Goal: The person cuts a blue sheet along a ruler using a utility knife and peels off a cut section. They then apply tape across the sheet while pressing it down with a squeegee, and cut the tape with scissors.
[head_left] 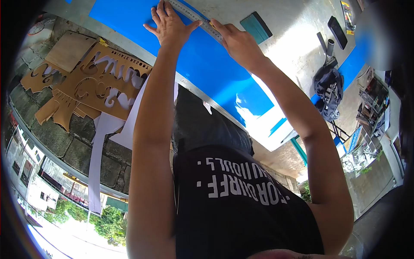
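A bright blue sheet (pixel 207 69) lies across the worktable, with a metal ruler (pixel 189 15) set at a slant on it. My left hand (pixel 169 28) rests over the ruler with its fingers spread, the thumb reaching along the ruler's edge. Close by, my right hand (pixel 239 42) is closed around a slim cutter knife (pixel 211 25). Only a small yellowish part of it shows at the fingertips, beside the ruler; the palm hides the rest.
A dark green block (pixel 256 27) lies right of my right hand. Further right are a black phone (pixel 337 33) and a dark bag (pixel 328 90). Brown cut-out lettering boards (pixel 101 80) and a white strip (pixel 100 151) lie on the paving at left.
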The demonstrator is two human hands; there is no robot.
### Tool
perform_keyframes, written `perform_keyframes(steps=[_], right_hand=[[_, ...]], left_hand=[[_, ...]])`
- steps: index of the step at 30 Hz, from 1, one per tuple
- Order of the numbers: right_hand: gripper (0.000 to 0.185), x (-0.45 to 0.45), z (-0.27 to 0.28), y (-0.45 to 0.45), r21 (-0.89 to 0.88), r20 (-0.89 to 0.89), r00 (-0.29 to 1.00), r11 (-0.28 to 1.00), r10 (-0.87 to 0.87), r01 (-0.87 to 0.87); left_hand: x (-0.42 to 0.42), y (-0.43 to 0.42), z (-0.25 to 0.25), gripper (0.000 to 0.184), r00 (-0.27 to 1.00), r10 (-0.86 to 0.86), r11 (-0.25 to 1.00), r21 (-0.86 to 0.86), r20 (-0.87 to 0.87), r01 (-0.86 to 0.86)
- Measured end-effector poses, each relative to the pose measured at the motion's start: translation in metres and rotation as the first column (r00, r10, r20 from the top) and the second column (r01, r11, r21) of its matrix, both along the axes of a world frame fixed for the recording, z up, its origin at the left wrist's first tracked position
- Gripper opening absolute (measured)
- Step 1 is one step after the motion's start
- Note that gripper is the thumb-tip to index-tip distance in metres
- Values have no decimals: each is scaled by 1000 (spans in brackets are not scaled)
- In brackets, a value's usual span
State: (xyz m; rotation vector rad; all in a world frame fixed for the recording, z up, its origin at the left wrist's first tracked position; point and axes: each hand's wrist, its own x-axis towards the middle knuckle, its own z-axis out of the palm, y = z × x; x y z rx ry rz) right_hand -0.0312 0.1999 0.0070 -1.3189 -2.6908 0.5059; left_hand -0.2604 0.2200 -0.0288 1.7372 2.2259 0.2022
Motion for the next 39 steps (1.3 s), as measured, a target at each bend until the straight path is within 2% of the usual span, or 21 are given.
perform_keyframes(steps=[3, 7, 9, 10, 13, 15, 19, 21, 28, 31, 34, 36, 39], right_hand=[[58, 2, -6, 0, 113, 3, 1000, 993, 27, -27], [58, 2, -7, 1, 127, -44, 999, 992, 30, -24], [62, 3, -5, -1, 62, -10, 1000, 998, -1, 1], [62, 3, -7, -1, 65, -11, 1000, 998, 5, -4], [64, 4, -10, 2, 61, -32, 999, 998, 5, -3], [66, 3, -11, 3, -14, -33, 999, 1000, -25, 25], [65, 4, -13, 5, 39, -67, 998, 999, -10, 13], [58, 5, -15, 6, 93, -82, 996, 996, 27, -19], [57, 6, -19, 2, 47, -109, 994, 999, -6, 11], [67, 22, -12, -7, 36, -96, 995, 999, -2, 5], [66, 41, -5, -22, -37, -25, 1000, 999, 5, -6], [68, 56, -1, -35, 38, -91, 995, 998, 45, -41], [65, 76, 4, -54, 12, -36, 999, 1000, 26, -25]], left_hand=[[1, 1, 0, 133, 1000, 1, 1000, -3, 1, -1], [13, -14, -6, 128, 999, 8, 998, 58, -50, -6], [35, -34, -9, 123, 998, 37, 979, 201, -53, -25], [48, -45, -6, 123, 998, 43, 978, 204, -54, -31], [95, -85, 11, 129, 998, 61, 987, 148, 18, -63], [118, -104, 19, 129, 994, 19, 1000, 7, 107, -19], [137, -114, 17, 131, 995, -4, 1000, -12, 103, 6], [139, -112, 14, 132, 998, 7, 999, -35, 62, -5], [142, -110, 17, 130, 999, 6, 997, -71, 34, -3], [142, -108, 20, 130, 997, 15, 997, -71, 74, -9], [143, -109, 18, 130, 999, 9, 996, -87, 46, -5], [143, -109, 14, 130, 999, 18, 998, -69, 37, -15], [142, -111, 10, 133, 999, 24, 999, -48, 39, -22]])
